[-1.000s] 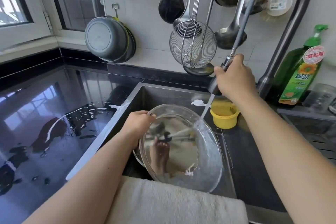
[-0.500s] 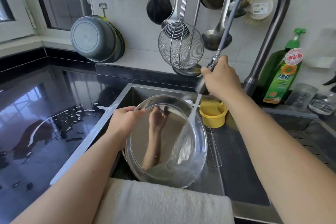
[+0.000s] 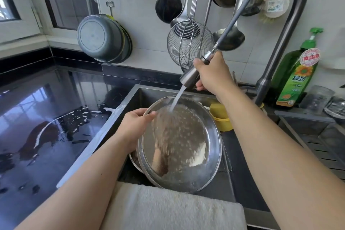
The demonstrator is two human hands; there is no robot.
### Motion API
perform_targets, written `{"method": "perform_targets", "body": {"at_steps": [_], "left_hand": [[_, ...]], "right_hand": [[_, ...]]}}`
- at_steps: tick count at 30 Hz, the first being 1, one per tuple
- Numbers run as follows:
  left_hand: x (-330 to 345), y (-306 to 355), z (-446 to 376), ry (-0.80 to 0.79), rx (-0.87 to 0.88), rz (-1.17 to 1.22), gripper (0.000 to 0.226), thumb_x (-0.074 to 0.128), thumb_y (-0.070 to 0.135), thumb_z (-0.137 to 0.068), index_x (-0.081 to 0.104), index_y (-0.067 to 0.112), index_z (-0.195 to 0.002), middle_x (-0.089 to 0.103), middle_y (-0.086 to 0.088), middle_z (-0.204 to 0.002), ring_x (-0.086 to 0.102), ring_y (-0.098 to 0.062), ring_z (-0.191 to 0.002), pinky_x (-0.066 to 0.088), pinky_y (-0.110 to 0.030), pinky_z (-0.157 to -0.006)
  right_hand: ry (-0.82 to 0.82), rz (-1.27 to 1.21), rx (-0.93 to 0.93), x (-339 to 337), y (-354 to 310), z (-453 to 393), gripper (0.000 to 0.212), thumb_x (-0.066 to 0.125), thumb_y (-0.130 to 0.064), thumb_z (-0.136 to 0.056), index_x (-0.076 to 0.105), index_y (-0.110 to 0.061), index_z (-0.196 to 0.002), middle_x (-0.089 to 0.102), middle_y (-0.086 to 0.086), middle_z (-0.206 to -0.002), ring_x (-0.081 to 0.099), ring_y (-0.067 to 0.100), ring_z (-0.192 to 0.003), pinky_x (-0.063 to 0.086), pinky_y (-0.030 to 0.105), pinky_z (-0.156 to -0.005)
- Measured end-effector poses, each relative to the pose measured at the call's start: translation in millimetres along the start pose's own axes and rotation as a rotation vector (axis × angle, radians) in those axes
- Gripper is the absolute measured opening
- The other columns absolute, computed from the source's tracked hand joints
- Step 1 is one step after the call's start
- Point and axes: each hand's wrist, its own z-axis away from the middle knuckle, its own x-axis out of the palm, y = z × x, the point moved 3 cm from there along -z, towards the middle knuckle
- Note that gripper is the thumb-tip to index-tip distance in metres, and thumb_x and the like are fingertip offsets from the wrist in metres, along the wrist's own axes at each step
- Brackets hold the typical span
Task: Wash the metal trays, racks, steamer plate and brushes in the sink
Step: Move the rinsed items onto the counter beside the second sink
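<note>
Rinsing is under way over the sink (image 3: 248, 190), a dark, square-walled steel basin taken here as landmark. Left of it, the glossy black desk (image 3: 46, 110) carries pooled water. Above its middle, a round, mirror-bright metal tray (image 3: 212, 147) is tilted toward the person, presumably so runoff drains into the basin. The left hand (image 3: 133, 127) keeps its grip curled on the tray's upper-left rim. The right hand (image 3: 214, 73) has its grip closed around the brushed-metal spray head (image 3: 189, 77), aiming water at the tray.
</note>
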Motion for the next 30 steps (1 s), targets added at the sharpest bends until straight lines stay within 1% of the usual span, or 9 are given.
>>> {"method": "perform_targets", "body": {"at_steps": [3,6,9,13,17,19,23,26,30], "left_hand": [[1.5,-0.4,1.1,-0.007,0.022,-0.013,0.015,0.064,0.014,-0.102,0.079,0.015,-0.103,0.079,-0.005,-0.087,0.075,-0.017,-0.076,0.061,-0.033,-0.069],[3.2,0.2,2.3,-0.035,0.012,0.021,0.017,0.063,0.009,-0.102,0.078,0.011,-0.111,0.079,-0.013,-0.100,0.076,-0.025,-0.087,0.062,-0.037,-0.078],[3.7,-0.1,1.4,-0.052,0.001,0.026,0.023,0.062,0.004,-0.101,0.079,0.014,-0.112,0.079,-0.014,-0.103,0.076,-0.031,-0.097,0.063,-0.041,-0.084],[3.9,-2.4,-1.8,-0.052,-0.006,0.048,0.027,0.064,0.001,-0.099,0.080,0.018,-0.113,0.077,-0.016,-0.110,0.072,-0.039,-0.109,0.057,-0.054,-0.099],[2.6,-0.7,-1.5,-0.027,-0.008,0.121,0.027,0.065,-0.001,-0.096,0.081,0.017,-0.109,0.077,-0.019,-0.107,0.075,-0.038,-0.100,0.059,-0.055,-0.096],[2.7,1.3,-0.1,-0.050,-0.004,0.165,0.033,0.063,-0.006,-0.093,0.080,0.016,-0.110,0.078,-0.018,-0.106,0.075,-0.037,-0.098,0.061,-0.052,-0.091],[4.1,6.6,1.8,-0.117,0.018,0.272,0.035,0.068,-0.009,-0.088,0.079,0.013,-0.112,0.077,-0.020,-0.110,0.075,-0.035,-0.098,0.061,-0.044,-0.081],[2.7,6.8,-1.6,-0.108,0.033,0.302,0.038,0.067,-0.013,-0.087,0.079,0.012,-0.113,0.075,-0.023,-0.111,0.074,-0.039,-0.099,0.062,-0.050,-0.086],[-1.0,3.0,-6.9,-0.063,0.017,0.300,0.051,0.052,-0.021,-0.090,0.073,0.011,-0.123,0.074,-0.026,-0.114,0.072,-0.043,-0.102,0.059,-0.059,-0.090]], "right_hand": [[-0.027,-0.096,-0.007,6.0,-6.1,2.2,0.029,0.056,-0.035,-0.102,0.042,-0.016,-0.118,0.063,0.008,-0.102,0.064,0.017,-0.059,0.061,0.032,-0.056],[-0.046,-0.149,-0.004,9.1,-10.3,3.4,0.029,0.056,-0.035,-0.102,0.042,-0.016,-0.118,0.063,0.010,-0.105,0.064,0.018,-0.060,0.063,0.035,-0.059],[-0.058,-0.183,-0.013,11.3,-14.0,4.4,0.030,0.057,-0.034,-0.102,0.043,-0.014,-0.120,0.064,0.013,-0.106,0.064,0.018,-0.059,0.063,0.036,-0.059],[-0.067,-0.207,-0.013,11.0,-16.5,7.1,0.032,0.057,-0.035,-0.101,0.043,-0.014,-0.120,0.064,0.012,-0.105,0.064,0.017,-0.057,0.062,0.035,-0.058],[-0.087,-0.251,-0.011,8.8,-19.9,12.6,0.025,0.059,-0.036,-0.101,0.044,-0.017,-0.108,0.064,0.010,-0.097,0.061,0.014,-0.051,0.058,0.033,-0.055],[-0.105,-0.276,-0.019,7.6,-23.9,16.0,0.022,0.059,-0.035,-0.101,0.044,-0.019,-0.100,0.064,0.010,-0.096,0.060,0.013,-0.050,0.058,0.034,-0.056],[-0.118,-0.315,-0.024,6.3,-29.2,20.6,0.023,0.060,-0.034,-0.100,0.044,-0.018,-0.099,0.064,0.011,-0.094,0.059,0.015,-0.049,0.057,0.034,-0.056],[-0.120,-0.312,-0.018,4.2,-29.4,23.0,0.025,0.061,-0.036,-0.100,0.044,-0.018,-0.098,0.064,0.011,-0.093,0.059,0.015,-0.048,0.056,0.034,-0.056],[-0.116,-0.285,-0.014,-1.1,-28.4,27.3,0.024,0.062,-0.036,-0.100,0.045,-0.018,-0.098,0.064,0.012,-0.095,0.058,0.015,-0.047,0.057,0.034,-0.055]]}}
